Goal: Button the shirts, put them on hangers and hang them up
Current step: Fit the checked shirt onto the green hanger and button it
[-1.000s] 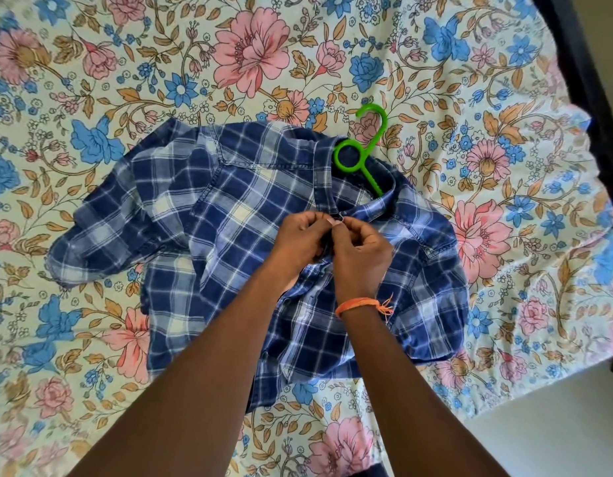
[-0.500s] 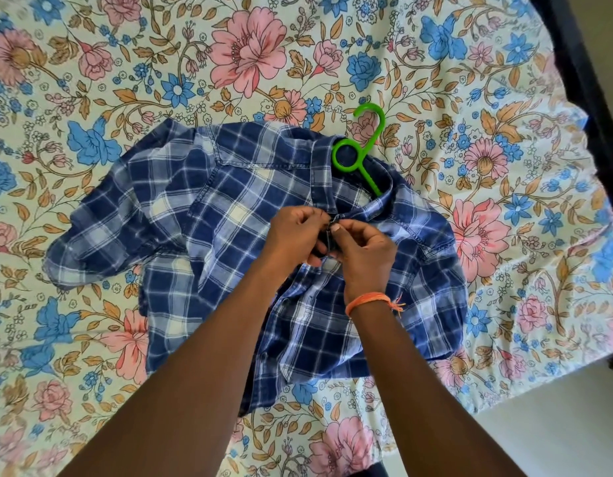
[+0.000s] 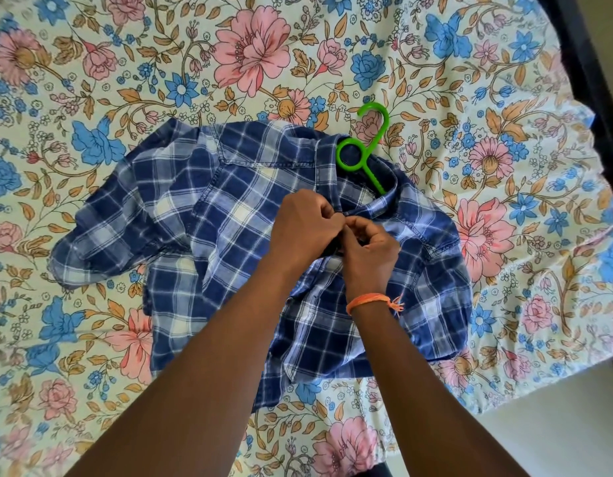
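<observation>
Fingers of both hands are curled tight and pinch the shirt front just below the collar: left hand (image 3: 303, 226) on 1 edge of the placket, right hand (image 3: 368, 247) on the other, fingertips touching. Whether a button sits between them can't be told; it's hidden.

Vs 1 s ago the pinch has slid a little lower and the right hand has rolled, knuckles more toward the camera, thumb tucked in. Reads like the top button being pushed thru its hole, prob. the 1st of several, so the buttoning step is barely begun; lower front looks open and rumpled.

Blue-and-white plaid cotton shirt (image 3: 229, 215) lies crumpled on the floral bedsheet (image 3: 504, 98), sleeve folded out to the left, hem bunched near the bed edge. Soft, thin weave, creases easily. Bright green plastic hanger (image 3: 368, 142) is already inside the neck, w/ its hook and round loop poking out past the collar; hard, smooth, rigid. Orange thread wristband (image 3: 370, 301) circles the right wrist.
</observation>
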A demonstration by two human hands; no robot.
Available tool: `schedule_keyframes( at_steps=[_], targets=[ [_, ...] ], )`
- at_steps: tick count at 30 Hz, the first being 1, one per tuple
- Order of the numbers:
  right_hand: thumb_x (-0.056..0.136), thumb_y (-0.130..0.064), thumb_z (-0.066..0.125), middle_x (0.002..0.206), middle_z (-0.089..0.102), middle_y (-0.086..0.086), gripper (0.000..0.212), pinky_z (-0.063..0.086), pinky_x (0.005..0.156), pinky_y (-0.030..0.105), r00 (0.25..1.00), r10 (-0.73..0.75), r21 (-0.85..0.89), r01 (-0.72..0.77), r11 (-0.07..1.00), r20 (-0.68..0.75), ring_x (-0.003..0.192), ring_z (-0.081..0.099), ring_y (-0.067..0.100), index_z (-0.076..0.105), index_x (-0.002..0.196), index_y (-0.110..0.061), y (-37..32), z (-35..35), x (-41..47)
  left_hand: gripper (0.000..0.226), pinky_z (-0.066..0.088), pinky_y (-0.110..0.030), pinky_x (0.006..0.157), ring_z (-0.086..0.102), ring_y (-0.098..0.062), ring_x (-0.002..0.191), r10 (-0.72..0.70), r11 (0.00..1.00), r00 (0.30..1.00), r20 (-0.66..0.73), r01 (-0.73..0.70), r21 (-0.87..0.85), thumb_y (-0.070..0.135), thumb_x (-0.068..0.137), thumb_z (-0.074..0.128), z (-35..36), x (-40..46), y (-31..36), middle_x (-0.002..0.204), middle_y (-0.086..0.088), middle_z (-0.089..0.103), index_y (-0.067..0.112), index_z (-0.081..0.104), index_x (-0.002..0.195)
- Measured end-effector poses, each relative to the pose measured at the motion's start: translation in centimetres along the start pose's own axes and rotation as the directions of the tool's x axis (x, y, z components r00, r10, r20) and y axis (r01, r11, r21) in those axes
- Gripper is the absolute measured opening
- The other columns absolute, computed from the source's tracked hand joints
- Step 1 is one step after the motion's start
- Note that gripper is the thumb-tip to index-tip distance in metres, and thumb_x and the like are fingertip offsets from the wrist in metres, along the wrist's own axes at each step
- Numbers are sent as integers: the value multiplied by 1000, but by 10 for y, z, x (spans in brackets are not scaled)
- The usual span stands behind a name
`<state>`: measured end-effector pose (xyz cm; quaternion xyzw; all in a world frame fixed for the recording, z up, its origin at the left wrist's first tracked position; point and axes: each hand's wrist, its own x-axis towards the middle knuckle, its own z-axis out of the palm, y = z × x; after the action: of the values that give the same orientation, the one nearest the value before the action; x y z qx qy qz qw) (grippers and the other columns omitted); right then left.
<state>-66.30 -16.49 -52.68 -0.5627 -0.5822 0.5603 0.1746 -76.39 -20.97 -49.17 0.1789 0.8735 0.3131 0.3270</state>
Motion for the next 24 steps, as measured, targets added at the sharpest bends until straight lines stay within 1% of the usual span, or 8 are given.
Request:
schedule_keyframes(
  at_steps=[4, 7, 10, 13, 16, 21, 23, 24],
  targets=[
    [82, -19, 74, 85, 73, 10, 5, 61, 71, 46, 999, 23, 17, -24, 1000, 27, 81, 71, 32, 76, 86, -21, -1, 1, -1, 16, 60, -38, 57, 66, -16, 57, -54, 998, 998, 12, 55, -19, 20, 80, 71, 4, 3, 2, 62, -3, 68, 11, 72, 68],
    [84, -8, 75, 82, 73, 10, 12, 62, 71, 43, 999, 35, 57, -36, 998, 12, 79, 70, 31, 74, 83, -19, -6, -1, -1, 11, 59, -30, 53, 67, -15, 60, -117, 980, 990, 84, 129, -152, 15, 80, 72, 0, 7, 0, 66, -2, 69, 9, 74, 71],
    [83, -6, 77, 83, 73, 12, 6, 62, 71, 40, 998, 51, 99, -53, 994, 21, 80, 71, 30, 74, 87, -11, -10, -3, -2, 9, 49, -18, 46, 60, -11, 57, -192, 925, 965, 178, 238, -295, 15, 84, 72, -6, 12, -8, 69, -3, 67, 8, 75, 81],
    [81, -4, 78, 83, 74, 12, 10, 61, 68, 34, 994, 104, 142, -107, 984, 25, 76, 71, 23, 73, 90, -6, -13, -5, -3, 7, 43, -17, 42, 53, -8, 47, -230, 869, 950, 210, 298, -396, 15, 86, 72, -5, 11, -12, 62, -4, 62, 9, 73, 81],
    [80, -1, 79, 80, 73, 10, 13, 58, 64, 24, 993, 109, 176, -116, 978, 53, 70, 69, 14, 72, 91, -3, -16, -9, -2, 8, 42, -15, 40, 54, -2, 40, -268, 797, 931, 246, 358, -486, 11, 88, 69, -2, 9, -10, 59, -2, 60, 5, 69, 83],
    [81, 4, 75, 76, 68, 2, 19, 54, 61, 22, 968, 183, 296, -229, 927, 174, 68, 65, 12, 69, 95, -7, -19, -13, 12, 17, 48, -21, 48, 59, -15, 53, -279, 702, 893, 352, 440, -560, 14, 94, 62, -2, 9, -9, 76, -15, 63, -3, 66, 96],
    [81, 3, 75, 75, 68, 2, 18, 53, 59, 23, 957, 188, 271, -245, 931, 221, 68, 65, 13, 69, 95, -7, -17, -15, 17, 17, 54, -29, 63, 61, -22, 65, -256, 673, 891, 375, 443, -592, 13, 96, 59, 0, 6, -10, 82, -18, 63, -2, 65, 95],
    [81, 2, 75, 75, 68, 2, 17, 54, 61, 23, 951, 185, 255, -248, 934, 247, 69, 65, 13, 70, 94, -7, -17, -17, 18, 17, 53, -34, 70, 60, -24, 71, -241, 694, 897, 369, 425, -580, 14, 97, 58, 1, 5, -11, 84, -19, 63, -1, 66, 93]
  ],
)
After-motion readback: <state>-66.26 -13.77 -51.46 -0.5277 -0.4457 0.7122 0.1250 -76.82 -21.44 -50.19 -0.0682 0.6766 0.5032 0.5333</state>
